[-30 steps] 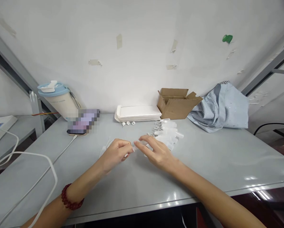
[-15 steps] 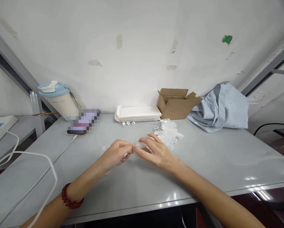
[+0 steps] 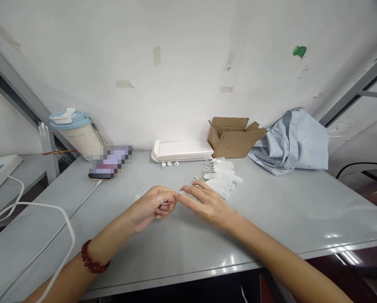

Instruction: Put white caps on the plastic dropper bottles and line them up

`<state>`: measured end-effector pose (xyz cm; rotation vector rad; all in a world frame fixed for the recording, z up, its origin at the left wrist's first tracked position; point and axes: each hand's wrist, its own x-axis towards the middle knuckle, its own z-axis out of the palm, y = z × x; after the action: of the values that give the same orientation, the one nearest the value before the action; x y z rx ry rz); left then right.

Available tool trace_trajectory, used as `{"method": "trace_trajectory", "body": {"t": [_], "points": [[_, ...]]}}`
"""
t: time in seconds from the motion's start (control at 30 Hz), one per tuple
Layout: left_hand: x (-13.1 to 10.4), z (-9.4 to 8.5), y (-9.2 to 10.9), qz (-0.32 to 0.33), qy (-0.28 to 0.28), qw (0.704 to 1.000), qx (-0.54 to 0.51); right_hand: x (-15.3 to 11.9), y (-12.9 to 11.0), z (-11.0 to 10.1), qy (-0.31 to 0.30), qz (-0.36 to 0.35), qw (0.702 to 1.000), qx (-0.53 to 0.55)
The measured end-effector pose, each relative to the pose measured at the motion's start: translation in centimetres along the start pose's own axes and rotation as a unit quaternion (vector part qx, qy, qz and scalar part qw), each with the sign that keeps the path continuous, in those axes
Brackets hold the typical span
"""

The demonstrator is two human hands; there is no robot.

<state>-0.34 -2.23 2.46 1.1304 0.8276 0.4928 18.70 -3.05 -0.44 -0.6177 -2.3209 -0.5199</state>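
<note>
My left hand (image 3: 158,204) is closed in a pinch around a thin white cord (image 3: 162,200), which loops out over its fingers. Touching it at the fingertips, my right hand (image 3: 207,203) has its fingers wrapped over a small translucent white piece (image 3: 186,194), mostly hidden beneath them. Just behind my right hand lies a pile of translucent white tubes (image 3: 224,172) with thin strings at their left ends. Some white cord (image 3: 141,192) rests on the table behind my left hand. Three small white caps (image 3: 169,164) sit farther back.
A stack of white envelopes (image 3: 185,150), an open cardboard box (image 3: 235,141) and a light blue cloth (image 3: 297,143) line the wall. On the left are a phone (image 3: 111,163), a blue-lidded cup (image 3: 79,132) and a white cable (image 3: 69,223). The grey table (image 3: 286,206) lies beneath.
My left hand has turned slightly, and the white cord now shows looped across its fingers. The right fingers have come down flatter over the translucent piece.
</note>
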Motion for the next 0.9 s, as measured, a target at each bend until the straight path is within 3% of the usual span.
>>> {"method": "trace_trajectory", "body": {"t": [0.23, 0.4, 0.9], "points": [[-0.24, 0.02, 0.09, 0.009, -0.012, 1.0, 0.017, -0.45, -0.19, 0.68, -0.034, 0.043, 0.994, 0.097], [-0.3, -0.11, 0.14, 0.002, -0.022, 1.0, 0.011, 0.07, -0.48, 0.31, -0.013, 0.065, 0.985, 0.16], [-0.56, -0.31, 0.31, -0.025, -0.031, 0.999, 0.026, -0.19, -0.92, 0.19, -0.005, 0.149, 0.963, 0.223]]}}
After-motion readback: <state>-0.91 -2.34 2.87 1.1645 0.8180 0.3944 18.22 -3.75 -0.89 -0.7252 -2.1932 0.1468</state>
